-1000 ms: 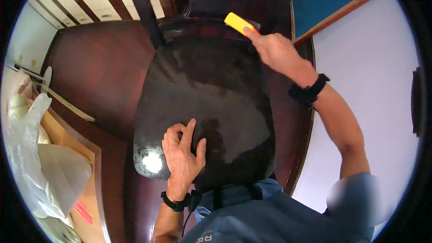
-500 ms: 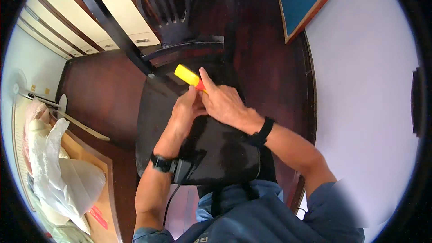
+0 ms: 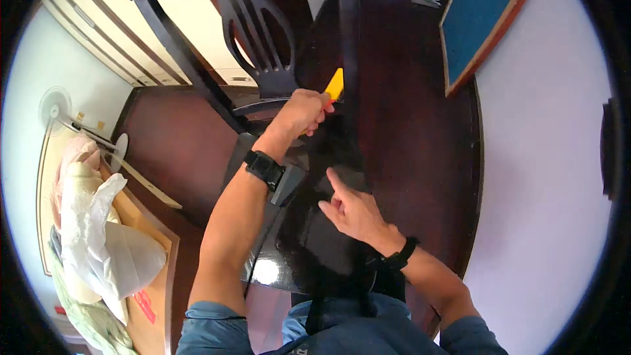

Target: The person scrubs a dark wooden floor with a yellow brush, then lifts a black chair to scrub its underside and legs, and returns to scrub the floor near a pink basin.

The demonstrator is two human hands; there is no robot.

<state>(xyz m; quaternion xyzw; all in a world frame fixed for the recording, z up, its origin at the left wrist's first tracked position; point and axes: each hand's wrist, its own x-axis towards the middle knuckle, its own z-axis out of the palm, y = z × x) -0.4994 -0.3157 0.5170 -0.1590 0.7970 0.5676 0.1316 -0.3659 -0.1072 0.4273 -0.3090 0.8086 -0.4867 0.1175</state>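
My left hand [image 3: 304, 111] is closed around a slim tool with a yellow end [image 3: 336, 83] and a red band; its kind is not clear, and my fingers hide the rest. The yellow end points up and away, near the base of the backrest of a dark chair [image 3: 269, 46]. Lower down, my right hand [image 3: 355, 214] hovers over the glossy dark seat [image 3: 315, 187], empty, with the index finger stretched out and the other fingers partly bent. The two hands are apart.
To the left, a wooden desk [image 3: 172, 276] bears white plastic bags [image 3: 121, 250]. Behind it stands a white fan [image 3: 54, 106]. A blue board with a wooden frame [image 3: 483, 13] leans by the white wall [image 3: 539, 177] on the right. A black cable hangs from my left wrist device [image 3: 287, 184].
My left hand has moved away from me toward the backrest with the tool. My right hand has let go and drawn back toward me. The view has shifted, showing more of the chair's back.
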